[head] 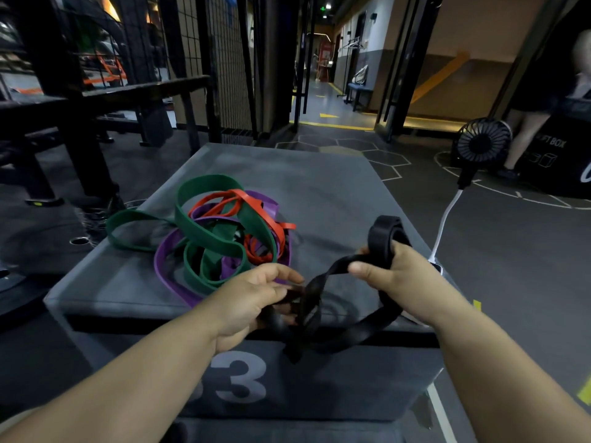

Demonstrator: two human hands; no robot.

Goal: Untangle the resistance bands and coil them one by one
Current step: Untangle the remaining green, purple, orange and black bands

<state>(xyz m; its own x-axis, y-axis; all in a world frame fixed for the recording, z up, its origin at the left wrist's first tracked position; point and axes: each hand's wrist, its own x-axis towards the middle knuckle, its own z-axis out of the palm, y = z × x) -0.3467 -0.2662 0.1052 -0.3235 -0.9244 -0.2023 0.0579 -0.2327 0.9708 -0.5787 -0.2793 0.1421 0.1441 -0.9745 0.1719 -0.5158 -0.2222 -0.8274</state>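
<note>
Holding the floppy, grippy black band coiled in the curled fingers of the right hand; left hand seemingly pinches the slack beside them.

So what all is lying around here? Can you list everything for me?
black band: one, black, partly coiled, held above the near edge of the box
green band: one, green, in the tangle on the box's left side
purple band: one, purple, same tangle
red band: at least one, red-orange, same tangle
padded box: one, grey, numeral 3 on its front, right in front of the person
fan: one, black, on the floor to the right
cable: one, white, running down from the fan
second box: one, black, behind the fan
bystander: one, only partly in view, far right
left hand: holds the black band's loose loop
right hand: grips the black band's coil
</note>
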